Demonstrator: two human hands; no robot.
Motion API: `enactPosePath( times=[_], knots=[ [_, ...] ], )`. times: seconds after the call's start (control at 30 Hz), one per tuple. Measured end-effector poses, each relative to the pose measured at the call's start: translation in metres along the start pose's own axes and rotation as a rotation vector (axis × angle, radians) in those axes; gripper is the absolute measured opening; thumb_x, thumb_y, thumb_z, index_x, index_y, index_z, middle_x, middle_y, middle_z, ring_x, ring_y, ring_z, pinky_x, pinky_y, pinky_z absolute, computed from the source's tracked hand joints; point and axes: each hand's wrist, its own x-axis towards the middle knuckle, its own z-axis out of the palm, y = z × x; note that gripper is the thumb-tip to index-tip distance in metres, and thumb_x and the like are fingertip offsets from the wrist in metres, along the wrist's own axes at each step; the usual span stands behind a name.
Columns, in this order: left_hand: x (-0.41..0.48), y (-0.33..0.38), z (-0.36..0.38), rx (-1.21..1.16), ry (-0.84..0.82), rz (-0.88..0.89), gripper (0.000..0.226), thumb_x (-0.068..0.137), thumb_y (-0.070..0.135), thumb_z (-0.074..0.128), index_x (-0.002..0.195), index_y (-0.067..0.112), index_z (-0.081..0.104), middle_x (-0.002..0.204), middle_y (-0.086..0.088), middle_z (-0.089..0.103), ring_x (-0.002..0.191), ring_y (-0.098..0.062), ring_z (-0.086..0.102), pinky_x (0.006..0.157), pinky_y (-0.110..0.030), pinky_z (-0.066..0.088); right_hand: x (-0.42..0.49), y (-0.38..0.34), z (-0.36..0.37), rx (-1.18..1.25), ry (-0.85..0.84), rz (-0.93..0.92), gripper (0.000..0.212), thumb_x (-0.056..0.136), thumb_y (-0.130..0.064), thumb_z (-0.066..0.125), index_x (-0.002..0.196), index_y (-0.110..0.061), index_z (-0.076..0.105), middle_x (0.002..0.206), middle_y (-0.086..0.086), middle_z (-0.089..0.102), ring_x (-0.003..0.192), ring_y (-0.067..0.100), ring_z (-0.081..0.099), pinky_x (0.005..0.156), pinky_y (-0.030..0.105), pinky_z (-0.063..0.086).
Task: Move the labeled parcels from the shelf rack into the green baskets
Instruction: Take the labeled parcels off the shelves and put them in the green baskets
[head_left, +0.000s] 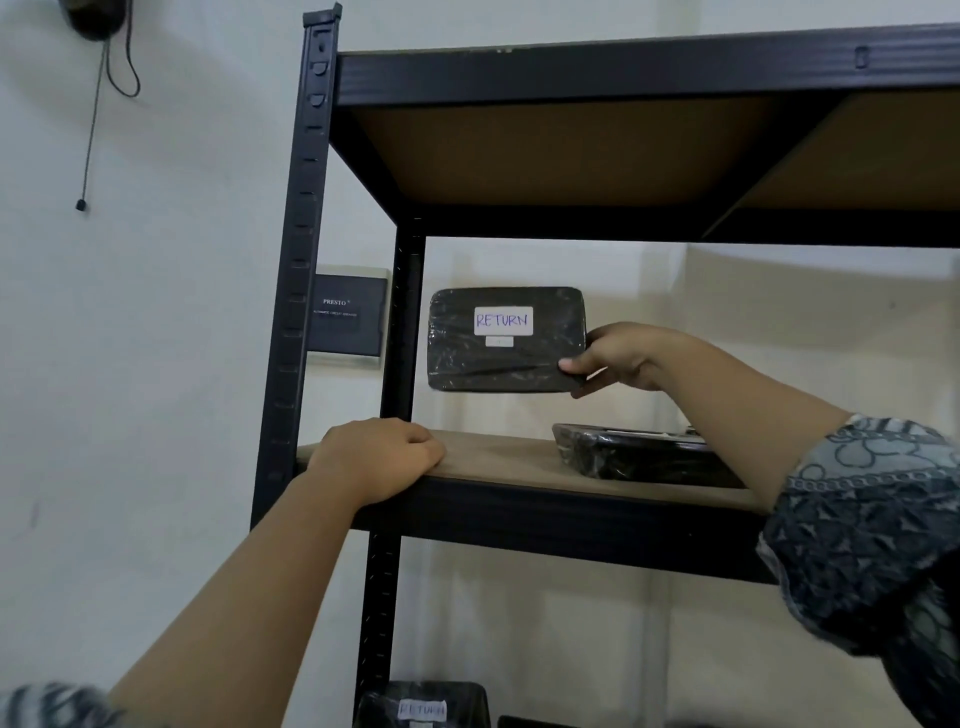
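My right hand (621, 356) pinches the lower right corner of a black wrapped parcel (501, 358) with a white label reading RETURN, held upright in the air above the middle shelf board (498, 460) of the black shelf rack (304, 260). My left hand (376, 457) rests curled on the front left edge of that board, holding no parcel. A second black parcel (639, 452) lies flat on the same board, under my right forearm. Another RETURN-labeled parcel (423, 704) sits on the shelf below, at the bottom edge. No green basket is in view.
The upper shelf board (571, 150) hangs overhead. A dark circuit-breaker box (345, 317) is on the wall behind the rack's left post. A dark wall fixture with a hanging cord (93, 119) is at the upper left. White wall fills the left side.
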Motion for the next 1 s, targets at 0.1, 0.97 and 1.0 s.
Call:
enactPosePath(
  times=[0.1, 0.97, 1.0],
  knots=[
    [-0.001, -0.001, 0.001, 0.026, 0.028, 0.000, 0.036, 0.094, 0.045, 0.031, 0.112, 0.038, 0.061, 0.118, 0.009, 0.062, 0.104, -0.016, 0.053, 0.079, -0.032, 0.036, -0.012, -0.002, -0.005, 0.093, 0.068, -0.049, 0.013, 0.090, -0.001, 0.058, 0.102, 0.004, 0.060, 0.104, 0.014, 0.060, 0.094, 0.026, 0.060, 0.096, 0.040, 0.051],
    [-0.098, 0.040, 0.063, -0.001, 0.523, 0.237, 0.058, 0.089, 0.037, 0.029, 0.140, 0.013, 0.041, 0.144, -0.011, 0.042, 0.135, -0.031, 0.034, 0.104, -0.051, 0.035, -0.227, 0.083, 0.009, 0.455, 0.510, -0.178, 0.014, 0.097, -0.017, 0.050, 0.106, -0.010, 0.059, 0.093, 0.008, 0.066, 0.072, 0.022, 0.064, 0.065, 0.030, 0.058],
    [-0.103, 0.044, 0.070, -0.021, 0.504, 0.229, 0.059, 0.089, 0.038, 0.030, 0.141, 0.013, 0.039, 0.148, -0.011, 0.037, 0.138, -0.031, 0.028, 0.107, -0.053, 0.032, -0.236, 0.090, 0.015, 0.477, 0.518, -0.187, 0.013, 0.098, -0.016, 0.048, 0.101, -0.011, 0.060, 0.093, 0.007, 0.065, 0.075, 0.020, 0.064, 0.062, 0.030, 0.059]
  ],
)
